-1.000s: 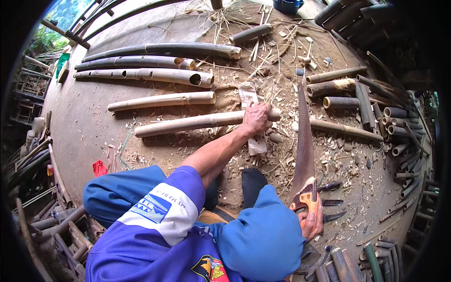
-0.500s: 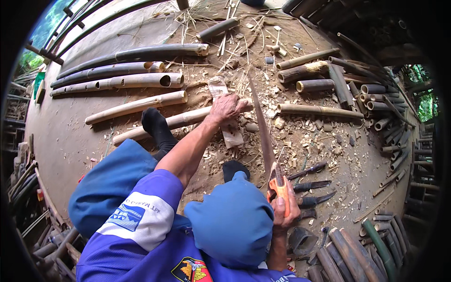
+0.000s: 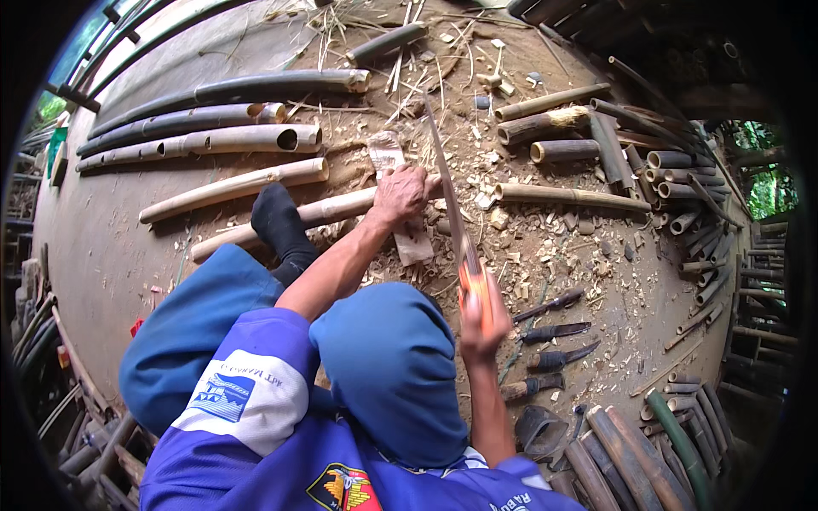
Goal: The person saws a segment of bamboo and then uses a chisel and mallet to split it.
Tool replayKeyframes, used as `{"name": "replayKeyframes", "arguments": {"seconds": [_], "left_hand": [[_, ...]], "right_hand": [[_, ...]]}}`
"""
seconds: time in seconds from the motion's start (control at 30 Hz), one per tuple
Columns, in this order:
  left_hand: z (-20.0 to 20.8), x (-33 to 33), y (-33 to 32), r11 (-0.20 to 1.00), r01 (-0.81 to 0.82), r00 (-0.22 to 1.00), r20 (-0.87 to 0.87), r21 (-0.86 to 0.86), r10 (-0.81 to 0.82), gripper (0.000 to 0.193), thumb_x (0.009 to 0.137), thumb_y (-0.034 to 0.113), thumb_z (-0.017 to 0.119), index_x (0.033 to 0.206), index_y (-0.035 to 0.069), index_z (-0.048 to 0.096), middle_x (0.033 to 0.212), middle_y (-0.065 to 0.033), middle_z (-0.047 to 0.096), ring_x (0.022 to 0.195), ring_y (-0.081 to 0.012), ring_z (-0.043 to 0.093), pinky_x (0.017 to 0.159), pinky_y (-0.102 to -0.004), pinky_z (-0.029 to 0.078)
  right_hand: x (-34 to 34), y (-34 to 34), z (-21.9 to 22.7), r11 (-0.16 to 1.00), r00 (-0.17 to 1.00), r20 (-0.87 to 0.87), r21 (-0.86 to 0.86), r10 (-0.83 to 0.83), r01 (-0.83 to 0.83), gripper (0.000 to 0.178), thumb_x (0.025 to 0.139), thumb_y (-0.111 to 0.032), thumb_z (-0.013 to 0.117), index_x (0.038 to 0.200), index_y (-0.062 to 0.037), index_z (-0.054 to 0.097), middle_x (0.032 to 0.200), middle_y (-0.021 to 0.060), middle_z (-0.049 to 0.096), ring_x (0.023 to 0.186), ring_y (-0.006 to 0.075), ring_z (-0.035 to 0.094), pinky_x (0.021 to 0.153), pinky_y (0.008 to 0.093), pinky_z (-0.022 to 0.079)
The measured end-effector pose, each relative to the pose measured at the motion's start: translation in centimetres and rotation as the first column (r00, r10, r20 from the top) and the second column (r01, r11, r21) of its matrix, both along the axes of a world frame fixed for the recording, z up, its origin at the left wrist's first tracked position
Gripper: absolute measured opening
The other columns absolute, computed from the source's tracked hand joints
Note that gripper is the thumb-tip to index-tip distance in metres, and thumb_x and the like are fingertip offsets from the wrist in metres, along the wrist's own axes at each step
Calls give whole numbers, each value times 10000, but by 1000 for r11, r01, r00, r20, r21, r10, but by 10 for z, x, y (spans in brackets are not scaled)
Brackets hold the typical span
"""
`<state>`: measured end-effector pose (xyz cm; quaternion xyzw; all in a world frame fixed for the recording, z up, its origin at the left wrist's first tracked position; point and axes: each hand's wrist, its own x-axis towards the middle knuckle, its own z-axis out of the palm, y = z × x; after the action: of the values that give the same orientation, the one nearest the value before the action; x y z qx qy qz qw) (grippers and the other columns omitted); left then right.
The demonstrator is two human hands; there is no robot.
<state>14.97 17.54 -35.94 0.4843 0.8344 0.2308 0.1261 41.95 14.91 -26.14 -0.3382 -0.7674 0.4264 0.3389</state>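
Observation:
My left hand point(image 3: 402, 196) is closed over a bamboo pole point(image 3: 328, 209) near its right end, pressing it across a flat wooden board point(image 3: 415, 245). In my right hand point(image 3: 484, 322), slightly blurred, is the orange handle of a hand saw point(image 3: 446, 183). The long blade points away from me and crosses right by the pole's right end. Whether its teeth are in the bamboo I cannot tell. My left foot point(image 3: 279, 223), in a dark sock, rests against the pole to the left of my hand.
More bamboo poles point(image 3: 234, 189) lie beyond on the left, some with holes cut in them. Several knives point(image 3: 555, 331) lie on the ground right of my right hand. Chips point(image 3: 528, 230) litter the ground, and bamboo pieces point(image 3: 571, 196) are piled along the right side.
My right hand has pushed the saw forward and a little left, away from me. My left hand keeps its hold on the pole. The whole view has shifted slightly.

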Motion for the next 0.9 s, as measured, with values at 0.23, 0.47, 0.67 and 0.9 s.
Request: {"name": "replayKeyframes", "arguments": {"seconds": [0.23,0.47,0.67,0.9], "left_hand": [[-12,-13,-15,999,-25,1000,3,-31,25,458,1038,460,412,1001,50,612,998,-164,681,1089,-327,608,933,-521,406],[6,-1,2,989,62,996,68,-137,-53,530,715,375,732,1102,34,608,1124,-156,645,1170,-313,565,971,-512,406],[-9,-9,-2,980,-31,994,-105,-196,10,190,796,145,649,954,45,680,1082,-119,648,1148,-277,572,941,-515,435],[-17,-5,2,992,-12,991,-137,-125,-5,206,790,156,637,965,72,708,1068,-103,662,1139,-261,581,1022,-530,402]], "right_hand": [[30,-26,15,989,998,39,-139,50,-44,520,1003,-269,469,1352,111,532,1019,121,690,805,160,633,719,291,529],[-31,21,0,997,998,56,-79,25,-20,483,995,-237,500,1333,104,548,991,176,720,727,171,645,660,307,531],[39,-30,9,997,997,55,-37,63,-61,511,1007,-267,481,1348,109,540,1028,147,694,825,162,642,705,279,533],[-59,23,11,1000,1000,9,-13,28,-28,403,982,-161,535,1314,60,586,972,176,724,795,186,685,712,322,552]]}}
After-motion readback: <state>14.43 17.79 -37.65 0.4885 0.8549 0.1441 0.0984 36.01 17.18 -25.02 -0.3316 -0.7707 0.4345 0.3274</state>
